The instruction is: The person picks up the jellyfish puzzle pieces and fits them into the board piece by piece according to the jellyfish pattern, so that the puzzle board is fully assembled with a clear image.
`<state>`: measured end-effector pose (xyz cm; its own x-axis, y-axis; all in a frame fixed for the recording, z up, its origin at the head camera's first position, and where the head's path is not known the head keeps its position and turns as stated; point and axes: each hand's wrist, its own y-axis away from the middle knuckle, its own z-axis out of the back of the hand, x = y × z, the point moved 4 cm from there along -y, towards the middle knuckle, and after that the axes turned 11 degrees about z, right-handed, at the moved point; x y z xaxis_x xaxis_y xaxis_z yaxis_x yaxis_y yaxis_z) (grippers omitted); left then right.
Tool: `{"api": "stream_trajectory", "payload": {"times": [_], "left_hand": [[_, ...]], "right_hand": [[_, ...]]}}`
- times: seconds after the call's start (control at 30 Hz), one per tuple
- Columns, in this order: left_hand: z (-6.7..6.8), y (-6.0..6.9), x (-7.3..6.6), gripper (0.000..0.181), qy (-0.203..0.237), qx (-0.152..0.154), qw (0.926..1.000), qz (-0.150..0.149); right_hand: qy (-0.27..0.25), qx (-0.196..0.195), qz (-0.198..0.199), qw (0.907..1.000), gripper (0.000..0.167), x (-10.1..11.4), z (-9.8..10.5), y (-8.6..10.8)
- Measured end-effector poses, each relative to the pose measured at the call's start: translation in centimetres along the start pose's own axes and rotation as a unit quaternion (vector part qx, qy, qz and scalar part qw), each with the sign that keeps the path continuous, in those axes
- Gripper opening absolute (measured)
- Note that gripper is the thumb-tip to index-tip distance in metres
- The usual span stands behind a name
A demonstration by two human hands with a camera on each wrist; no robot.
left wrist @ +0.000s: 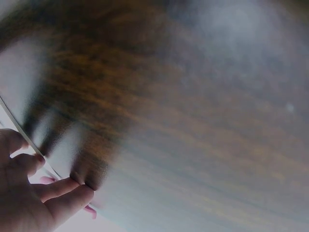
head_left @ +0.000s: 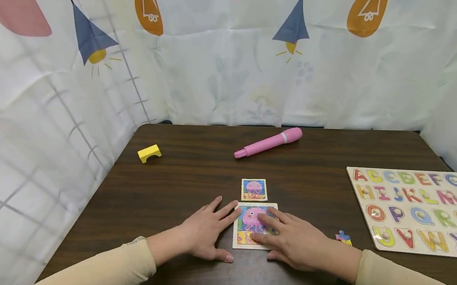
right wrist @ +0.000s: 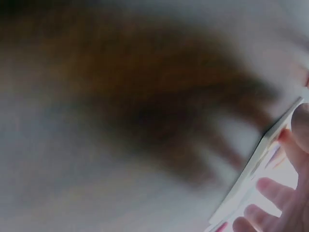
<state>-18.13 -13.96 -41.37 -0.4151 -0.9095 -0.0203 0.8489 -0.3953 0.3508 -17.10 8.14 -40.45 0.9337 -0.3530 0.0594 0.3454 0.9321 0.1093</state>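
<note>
A small jigsaw puzzle in a pale frame [head_left: 252,215], showing a pink jellyfish, lies flat on the dark wooden table. Spread fingers of my left hand [head_left: 207,233] touch its left edge, with the thumb resting on the tabletop. My right hand [head_left: 299,243] lies over the right part, its fingertips resting on the picture and covering some of it. Just behind is a matching jellyfish card [head_left: 254,190]. A loose jigsaw piece [head_left: 344,238] sits beside the right wrist. The frame's edge shows near the fingers in both blurred wrist views.
An alphabet peg board [head_left: 422,211] lies at the right of the table [head_left: 192,166]. A pink marker-shaped stick [head_left: 269,143] is near the back edge, and a yellow arch block [head_left: 149,153] is at the far left. A printed curtain [head_left: 236,69] hangs behind.
</note>
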Motion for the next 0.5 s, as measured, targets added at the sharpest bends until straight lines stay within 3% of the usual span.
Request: {"api": "stream_trajectory", "payload": {"times": [0.23,0.5], "left_hand": [[0.00,-0.09,0.01,0.107,0.001,0.004,1.0000,0.004],[0.00,-0.10,0.05,0.107,0.001,0.005,1.0000,0.006]], "right_hand": [[-0.033,0.014,-0.010,0.9993,0.052,-0.33,-0.33,0.40],[-0.043,-0.028,-0.002,0.9987,0.053,-0.54,-0.22,0.82]]}}
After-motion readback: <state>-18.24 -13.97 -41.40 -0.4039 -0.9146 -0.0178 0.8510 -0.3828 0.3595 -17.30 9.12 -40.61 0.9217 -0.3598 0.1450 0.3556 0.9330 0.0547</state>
